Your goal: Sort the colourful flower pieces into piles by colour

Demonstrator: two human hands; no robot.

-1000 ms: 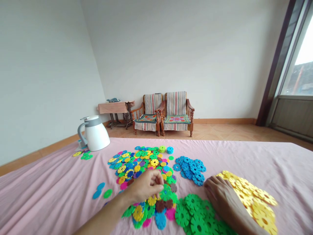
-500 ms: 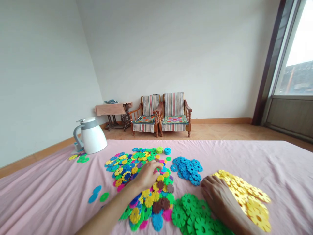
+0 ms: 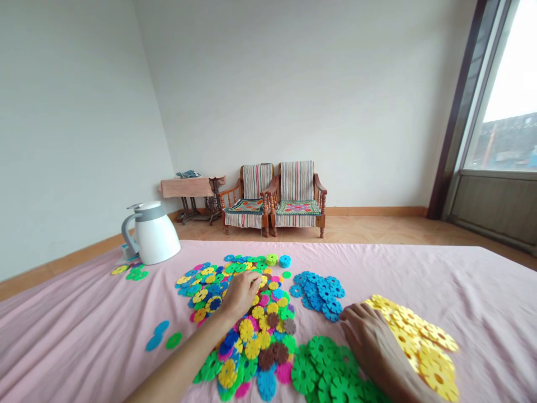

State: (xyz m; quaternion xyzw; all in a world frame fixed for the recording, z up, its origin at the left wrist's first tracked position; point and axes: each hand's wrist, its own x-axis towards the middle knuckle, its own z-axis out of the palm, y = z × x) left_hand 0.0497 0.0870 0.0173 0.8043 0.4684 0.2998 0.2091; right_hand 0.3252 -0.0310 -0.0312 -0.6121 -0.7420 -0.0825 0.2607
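My left hand [image 3: 242, 294] is over a mixed pile of snowflake discs [image 3: 252, 348] in yellow, green, blue, pink and brown. Its fingers are drawn together above the upper part of the pile, and what they hold, if anything, is hidden. My right hand [image 3: 368, 334] rests palm down on the cloth with its fingers loosely extended. Blue snowflake discs [image 3: 318, 291] lie just beyond its fingertips. To its left are green snowflake discs [image 3: 323, 364], partly covered by the hand and wrist; yellow snowflake discs [image 3: 419, 336] spread on its right.
A pink cloth [image 3: 474, 291] covers the table. A white and grey jug [image 3: 157, 238] stands at the back left, a few discs beside it. Small stacks of lime discs [image 3: 271, 259] and blue discs [image 3: 285, 261] sit at the back. Two wooden armchairs [image 3: 297, 193] stand beyond the table.
My left hand has shifted slightly leftward over the mixed pile, and its fingers have curled in. My right hand stays in about the same place. The whole view has moved a little.
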